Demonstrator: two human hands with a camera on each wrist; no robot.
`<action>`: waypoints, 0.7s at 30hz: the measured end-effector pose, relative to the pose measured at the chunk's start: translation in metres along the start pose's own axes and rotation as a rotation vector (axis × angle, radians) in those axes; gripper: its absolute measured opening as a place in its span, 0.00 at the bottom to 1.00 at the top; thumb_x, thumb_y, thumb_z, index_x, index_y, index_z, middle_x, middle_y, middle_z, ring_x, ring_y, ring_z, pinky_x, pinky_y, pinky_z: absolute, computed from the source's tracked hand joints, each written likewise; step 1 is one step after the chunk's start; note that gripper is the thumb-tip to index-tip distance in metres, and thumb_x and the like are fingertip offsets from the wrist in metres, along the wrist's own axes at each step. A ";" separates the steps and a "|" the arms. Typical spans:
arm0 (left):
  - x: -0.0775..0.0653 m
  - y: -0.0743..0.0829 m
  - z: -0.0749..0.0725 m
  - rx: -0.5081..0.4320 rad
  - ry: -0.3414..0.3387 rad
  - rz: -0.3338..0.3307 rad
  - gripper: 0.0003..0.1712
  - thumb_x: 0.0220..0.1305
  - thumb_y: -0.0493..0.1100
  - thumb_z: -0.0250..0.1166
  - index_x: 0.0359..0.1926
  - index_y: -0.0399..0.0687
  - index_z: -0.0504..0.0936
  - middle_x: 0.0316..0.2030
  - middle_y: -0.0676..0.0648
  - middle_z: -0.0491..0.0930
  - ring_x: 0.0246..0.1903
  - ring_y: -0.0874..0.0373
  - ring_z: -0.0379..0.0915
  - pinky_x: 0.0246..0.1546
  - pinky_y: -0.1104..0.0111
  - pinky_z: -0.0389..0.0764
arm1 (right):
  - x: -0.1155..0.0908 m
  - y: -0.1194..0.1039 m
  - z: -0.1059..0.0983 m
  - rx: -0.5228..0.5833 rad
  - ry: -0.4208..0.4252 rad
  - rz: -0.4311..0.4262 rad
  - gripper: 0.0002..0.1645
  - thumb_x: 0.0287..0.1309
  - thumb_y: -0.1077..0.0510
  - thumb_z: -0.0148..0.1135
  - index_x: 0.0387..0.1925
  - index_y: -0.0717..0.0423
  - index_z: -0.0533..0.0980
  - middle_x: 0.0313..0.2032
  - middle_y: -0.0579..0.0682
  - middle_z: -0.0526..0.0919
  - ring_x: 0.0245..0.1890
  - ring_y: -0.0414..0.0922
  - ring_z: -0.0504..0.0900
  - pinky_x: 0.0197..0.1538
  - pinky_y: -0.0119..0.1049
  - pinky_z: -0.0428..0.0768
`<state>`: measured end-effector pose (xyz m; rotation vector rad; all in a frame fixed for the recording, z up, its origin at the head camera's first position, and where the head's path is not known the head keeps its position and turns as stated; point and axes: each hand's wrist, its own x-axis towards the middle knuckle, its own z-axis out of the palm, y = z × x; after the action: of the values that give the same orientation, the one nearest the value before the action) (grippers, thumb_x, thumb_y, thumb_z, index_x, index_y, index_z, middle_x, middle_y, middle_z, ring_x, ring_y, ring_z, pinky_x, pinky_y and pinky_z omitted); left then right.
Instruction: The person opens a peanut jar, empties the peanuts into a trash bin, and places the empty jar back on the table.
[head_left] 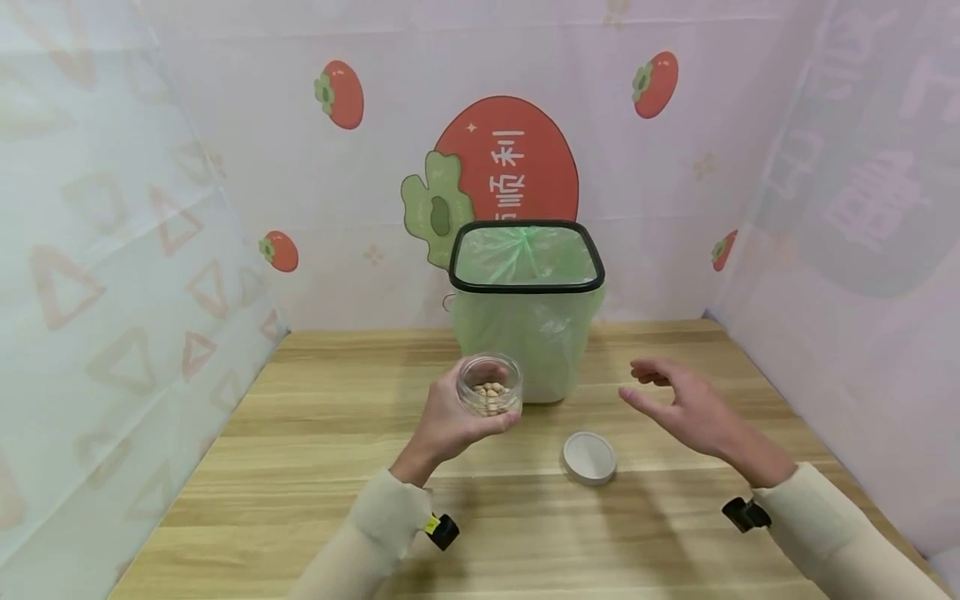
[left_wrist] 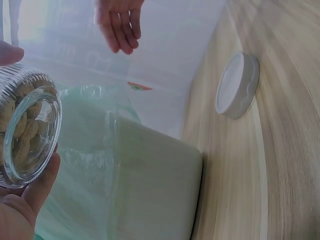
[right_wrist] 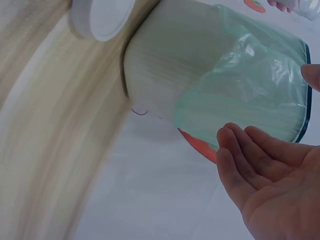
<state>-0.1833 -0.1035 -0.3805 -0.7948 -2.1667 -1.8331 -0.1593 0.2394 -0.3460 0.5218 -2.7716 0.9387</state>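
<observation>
My left hand grips a clear, lidless jar in front of the bin, its mouth tilted toward the head camera. Small round tan pieces that look like nuts lie inside it. In the left wrist view the ribbed glass jar shows its base, with the tan pieces visible through it. My right hand hovers to the right of the bin, fingers loosely bent and thumb apart, holding nothing; the right wrist view shows its palm bare. A white round lid lies on the table between the hands.
A bin with a black rim and a green plastic bag lining stands at the table's back. The wooden table is enclosed by printed cloth walls at the back and both sides.
</observation>
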 end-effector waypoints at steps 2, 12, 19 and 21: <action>0.000 0.000 -0.003 0.012 0.006 -0.015 0.37 0.45 0.36 0.85 0.58 0.42 0.82 0.51 0.40 0.89 0.53 0.46 0.85 0.54 0.75 0.82 | 0.002 -0.003 -0.005 -0.006 0.018 0.006 0.34 0.75 0.43 0.62 0.67 0.65 0.74 0.60 0.66 0.84 0.61 0.66 0.81 0.59 0.66 0.80; -0.001 0.002 -0.011 0.037 0.042 -0.031 0.38 0.44 0.36 0.86 0.58 0.42 0.81 0.50 0.41 0.89 0.52 0.48 0.85 0.53 0.75 0.81 | 0.008 -0.022 -0.026 -0.041 0.113 0.020 0.32 0.77 0.43 0.58 0.65 0.65 0.76 0.57 0.67 0.85 0.58 0.67 0.83 0.61 0.67 0.78; 0.003 0.012 -0.018 0.058 0.045 -0.002 0.37 0.44 0.36 0.86 0.57 0.42 0.81 0.50 0.40 0.89 0.53 0.47 0.85 0.54 0.75 0.81 | 0.016 -0.034 -0.043 -0.040 0.151 0.041 0.34 0.78 0.39 0.54 0.65 0.64 0.77 0.58 0.66 0.85 0.57 0.65 0.85 0.60 0.64 0.80; 0.003 0.015 -0.021 0.063 0.051 -0.002 0.36 0.44 0.36 0.86 0.57 0.42 0.82 0.50 0.39 0.89 0.52 0.47 0.85 0.53 0.75 0.81 | 0.019 -0.037 -0.048 -0.033 0.149 0.053 0.35 0.78 0.38 0.53 0.65 0.63 0.77 0.59 0.66 0.84 0.58 0.64 0.85 0.61 0.64 0.80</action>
<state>-0.1823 -0.1212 -0.3619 -0.7245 -2.1826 -1.7565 -0.1611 0.2361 -0.2830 0.3592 -2.6734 0.9022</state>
